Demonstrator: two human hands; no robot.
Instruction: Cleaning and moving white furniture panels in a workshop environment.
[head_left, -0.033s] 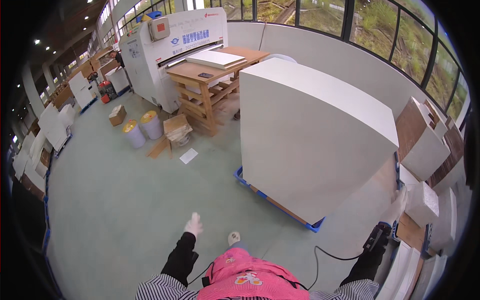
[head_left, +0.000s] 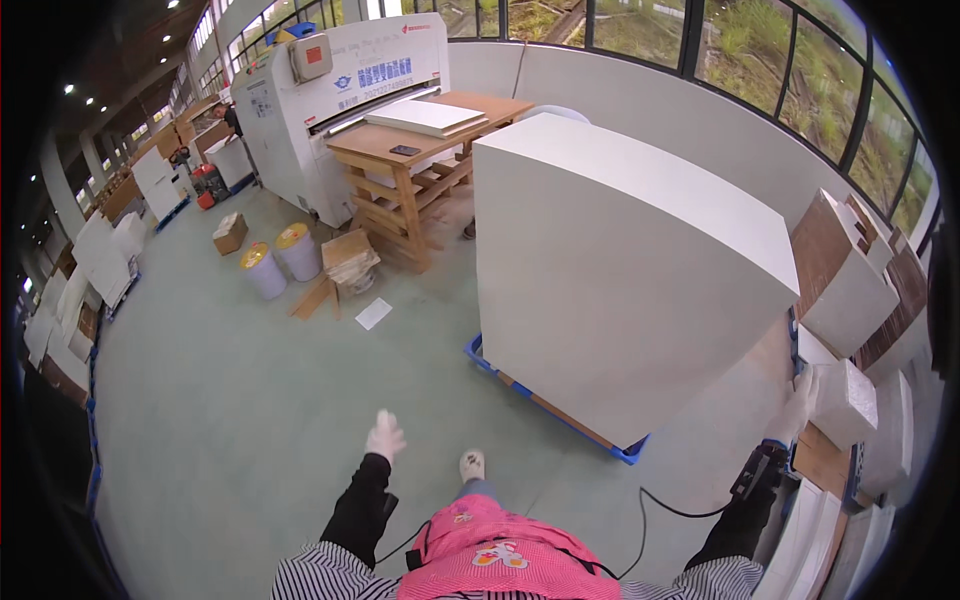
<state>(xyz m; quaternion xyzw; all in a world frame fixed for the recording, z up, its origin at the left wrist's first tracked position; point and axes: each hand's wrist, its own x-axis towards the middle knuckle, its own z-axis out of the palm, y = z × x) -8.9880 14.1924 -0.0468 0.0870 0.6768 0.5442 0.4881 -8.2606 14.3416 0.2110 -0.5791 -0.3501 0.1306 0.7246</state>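
Note:
My left hand (head_left: pixel 385 437), in a white glove, hangs over the green floor in front of me. Its fingers are partly apart and slightly blurred, with nothing in them. Out to the right, my right hand (head_left: pixel 797 408), also gloved in white, has its fingers stretched out. It is beside a white wrapped block (head_left: pixel 845 402); whether it touches the block I cannot tell. Between my arms and the far table rises a big stack of white panels (head_left: pixel 620 290), standing on a blue pallet (head_left: pixel 560 412).
A wooden table (head_left: pixel 400 140) carries white boards (head_left: pixel 425 117) and a phone (head_left: pixel 405 150) before a large white machine (head_left: pixel 370 75). Two white buckets (head_left: pixel 263 272) and a cardboard box (head_left: pixel 350 258) sit on the floor. More panels (head_left: pixel 850 285) line the right wall. A cable (head_left: pixel 645 530) loops near my right arm.
The view has shifted a little, so the far machine and table sit slightly further left. My left hand has moved slightly left, and my foot shows a little higher.

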